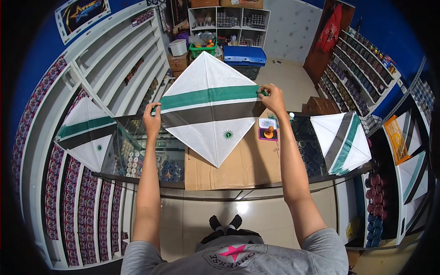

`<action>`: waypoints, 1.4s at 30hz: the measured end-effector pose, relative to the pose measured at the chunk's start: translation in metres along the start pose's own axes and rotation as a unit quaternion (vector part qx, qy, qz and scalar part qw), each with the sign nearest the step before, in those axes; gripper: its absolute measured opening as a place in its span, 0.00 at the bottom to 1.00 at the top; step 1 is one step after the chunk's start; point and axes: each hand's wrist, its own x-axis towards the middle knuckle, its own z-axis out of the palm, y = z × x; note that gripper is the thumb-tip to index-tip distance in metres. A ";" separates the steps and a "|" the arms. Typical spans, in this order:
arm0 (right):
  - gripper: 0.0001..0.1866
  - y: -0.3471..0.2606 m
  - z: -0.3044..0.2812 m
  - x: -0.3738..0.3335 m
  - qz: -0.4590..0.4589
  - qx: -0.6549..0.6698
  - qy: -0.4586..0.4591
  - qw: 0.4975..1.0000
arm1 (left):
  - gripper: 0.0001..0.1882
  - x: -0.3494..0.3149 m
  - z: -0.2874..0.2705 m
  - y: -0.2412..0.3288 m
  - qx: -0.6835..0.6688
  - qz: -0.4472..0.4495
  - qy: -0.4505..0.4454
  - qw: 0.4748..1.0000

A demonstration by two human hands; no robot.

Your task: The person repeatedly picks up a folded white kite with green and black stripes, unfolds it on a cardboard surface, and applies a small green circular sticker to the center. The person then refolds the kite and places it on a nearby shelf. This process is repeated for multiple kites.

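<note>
Head view, the only one. Counted: one held kite (211, 110), one left kite (87, 133) and one right kite (343, 142) at the ends of the table (172, 185); the rack kites (415, 172) at far right overlap, so their number cannot be told. One stamp (269, 130), one ink pad (263, 135) with its lid raised, and one cardboard sheet (201, 176) are recorded.

Edges and room: the held kite is spread above the cardboard sheet, one corner pointing away from the person and one toward. Whether the near corner touches the cardboard cannot be told. The sheet reaches the table's front edge; bare cardboard shows on both sides of that corner. The ink pad lies near the held kite's right edge, the stamp on it. Both end kites lie well apart from the held one.

Pose: both arms reach forward. The left grip (152, 118) is closed, fingers pinching the held kite's left corner. The right grip (272, 98), set slightly farther out, is pinched upon the right corner, fingers curled.
</note>
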 end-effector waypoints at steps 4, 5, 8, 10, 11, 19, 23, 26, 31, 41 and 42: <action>0.09 -0.009 -0.017 0.008 -0.012 -0.014 0.014 1.000 | 0.05 0.014 -0.002 0.009 -0.031 0.008 0.010 0.999; 0.09 -0.009 -0.019 0.009 -0.019 -0.011 0.024 0.999 | 0.05 0.016 -0.002 0.011 -0.036 0.010 0.012 0.999; 0.09 -0.009 -0.025 0.009 -0.037 -0.006 0.046 0.998 | 0.06 0.019 -0.003 0.020 -0.042 0.007 0.013 0.999; 0.08 -0.007 -0.029 0.008 -0.044 -0.005 0.049 0.998 | 0.06 0.020 -0.002 0.025 -0.053 0.002 0.012 0.999; 0.08 -0.006 -0.030 0.007 -0.046 -0.004 0.049 0.998 | 0.06 0.019 -0.001 0.024 -0.063 0.000 0.013 0.998; 0.10 0.010 -0.028 0.000 -0.038 -0.009 0.044 0.998 | 0.05 0.013 0.004 0.022 -0.084 0.015 0.013 0.996; 0.10 0.009 -0.029 -0.003 -0.026 -0.019 0.021 0.999 | 0.05 0.012 0.003 0.024 -0.081 0.017 0.013 0.997; 0.10 0.006 -0.031 -0.003 -0.017 -0.030 0.004 0.999 | 0.05 0.011 0.003 0.029 -0.084 0.015 0.013 0.996; 0.11 -0.014 -0.031 0.009 -0.040 -0.029 -0.016 0.999 | 0.05 0.012 0.001 0.036 -0.082 0.017 0.007 0.996; 0.12 -0.088 -0.019 0.060 -0.121 0.044 -0.032 0.991 | 0.06 0.015 0.001 0.060 -0.069 0.022 -0.023 0.997; 0.11 -0.096 -0.020 0.064 -0.129 0.060 -0.024 0.990 | 0.05 0.016 0.002 0.064 -0.072 0.021 -0.027 0.997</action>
